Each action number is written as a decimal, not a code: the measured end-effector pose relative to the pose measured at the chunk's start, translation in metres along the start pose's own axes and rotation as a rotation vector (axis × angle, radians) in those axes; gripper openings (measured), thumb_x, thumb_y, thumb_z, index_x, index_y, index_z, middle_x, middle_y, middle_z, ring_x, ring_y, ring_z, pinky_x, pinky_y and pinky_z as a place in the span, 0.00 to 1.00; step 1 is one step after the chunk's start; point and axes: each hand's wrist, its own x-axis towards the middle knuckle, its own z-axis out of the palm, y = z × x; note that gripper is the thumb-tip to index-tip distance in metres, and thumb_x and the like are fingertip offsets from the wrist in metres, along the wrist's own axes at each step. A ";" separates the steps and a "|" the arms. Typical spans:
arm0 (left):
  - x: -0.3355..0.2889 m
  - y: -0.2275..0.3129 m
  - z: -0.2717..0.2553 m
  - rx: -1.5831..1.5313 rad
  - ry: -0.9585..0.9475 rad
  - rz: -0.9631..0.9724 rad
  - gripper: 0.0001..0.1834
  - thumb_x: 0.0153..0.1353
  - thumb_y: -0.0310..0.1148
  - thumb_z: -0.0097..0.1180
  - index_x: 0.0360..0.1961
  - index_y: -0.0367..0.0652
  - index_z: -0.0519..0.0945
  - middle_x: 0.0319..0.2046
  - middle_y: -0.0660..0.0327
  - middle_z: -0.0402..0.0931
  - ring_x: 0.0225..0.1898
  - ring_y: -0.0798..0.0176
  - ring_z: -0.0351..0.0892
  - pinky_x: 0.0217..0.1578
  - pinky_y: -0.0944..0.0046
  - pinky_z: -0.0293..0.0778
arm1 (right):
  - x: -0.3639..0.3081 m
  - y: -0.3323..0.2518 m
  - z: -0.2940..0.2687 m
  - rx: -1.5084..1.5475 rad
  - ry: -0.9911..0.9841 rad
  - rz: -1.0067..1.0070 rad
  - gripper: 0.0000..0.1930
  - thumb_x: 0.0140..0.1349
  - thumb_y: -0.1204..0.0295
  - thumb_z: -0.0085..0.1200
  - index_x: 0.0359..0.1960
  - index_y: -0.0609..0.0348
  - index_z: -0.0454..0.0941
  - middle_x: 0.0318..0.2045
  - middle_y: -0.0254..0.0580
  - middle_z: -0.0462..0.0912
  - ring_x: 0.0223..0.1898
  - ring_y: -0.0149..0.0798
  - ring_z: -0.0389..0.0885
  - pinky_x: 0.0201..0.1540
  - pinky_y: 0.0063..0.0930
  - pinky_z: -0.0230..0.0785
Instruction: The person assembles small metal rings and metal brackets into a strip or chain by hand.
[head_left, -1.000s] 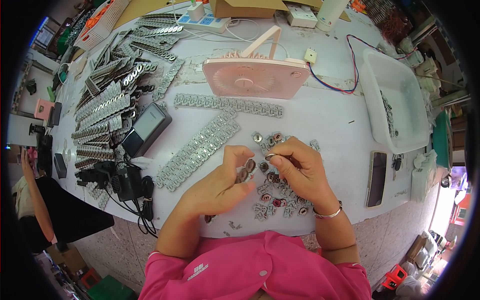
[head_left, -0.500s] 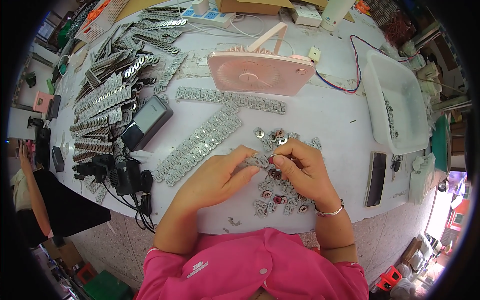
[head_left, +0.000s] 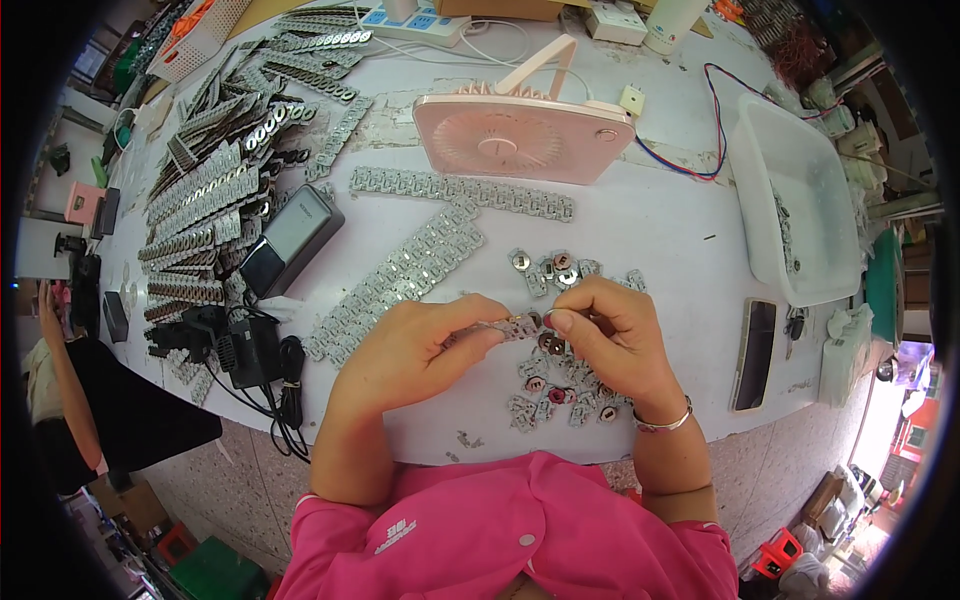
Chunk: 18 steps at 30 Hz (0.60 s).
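Left hand (head_left: 400,348) grasping a strip (head_left: 514,327) between thumb and fingers, above the table (head_left: 665,245); right hand (head_left: 618,335) pinching a small piece (head_left: 549,319) at the strip's right end, contact unclear. Loose parts (head_left: 557,396) lie beside the right hand, the fan (head_left: 510,146) beyond

the camera sits on the person's head, the left one of two. it looks down and a bit ahead, over the pink shirt (head_left: 480,520) at the bottom. the left hand (head_left: 405,350) and right hand (head_left: 615,340) are close, near the middle. the pink fan (head_left: 515,140) is farther off. the lens sees so wide that the white table (head_left: 640,230) looks bent and the corners go black.
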 end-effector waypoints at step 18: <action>0.004 0.007 -0.016 -0.125 -0.200 -0.037 0.09 0.62 0.36 0.59 0.41 0.47 0.81 0.24 0.59 0.80 0.25 0.54 0.81 0.26 0.60 0.74 | -0.004 -0.007 0.006 0.340 -0.257 0.445 0.08 0.69 0.68 0.52 0.40 0.61 0.76 0.22 0.31 0.74 0.22 0.24 0.69 0.25 0.23 0.62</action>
